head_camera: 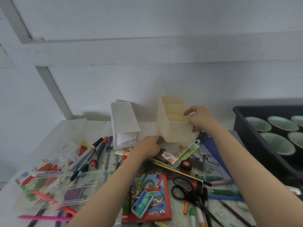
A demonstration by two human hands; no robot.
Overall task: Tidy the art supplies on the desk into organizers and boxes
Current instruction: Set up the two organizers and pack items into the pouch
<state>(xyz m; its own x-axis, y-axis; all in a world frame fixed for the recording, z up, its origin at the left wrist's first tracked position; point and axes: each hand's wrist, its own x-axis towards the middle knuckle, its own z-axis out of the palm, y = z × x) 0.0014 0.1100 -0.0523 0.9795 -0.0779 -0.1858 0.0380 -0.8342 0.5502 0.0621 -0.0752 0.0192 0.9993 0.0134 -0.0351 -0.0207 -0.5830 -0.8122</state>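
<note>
Loose pens (pixel 192 215) and a pair of scissors (pixel 183 187) lie nearest, beside a colouring book (pixel 147 194) with a small green box (pixel 142 203) on top. More markers (pixel 91 154) are scattered over the desk (pixel 68 133).

Both hands are on the cream organizer (pixel 173 125), which stands at the back of the desk beside a white box (pixel 123 126). The right hand (pixel 200 118) pinches the organizer's near right rim, thumb over the edge and forefinger raised. The left hand (pixel 148 147) has its fingers curled against the lower left corner; the fingertips are hidden, so the exact hold cannot be confirmed. The visible compartments appear empty. Whether the base rests on the clutter or is held just above it cannot be told.

Assessment: the step in hand is positioning the organizer; sorting has not begun. The next move calls for setting it flat and upright on a bare patch, clear of the items (pixel 170 158) beneath it, then freeing one hand to gather pens.
</note>
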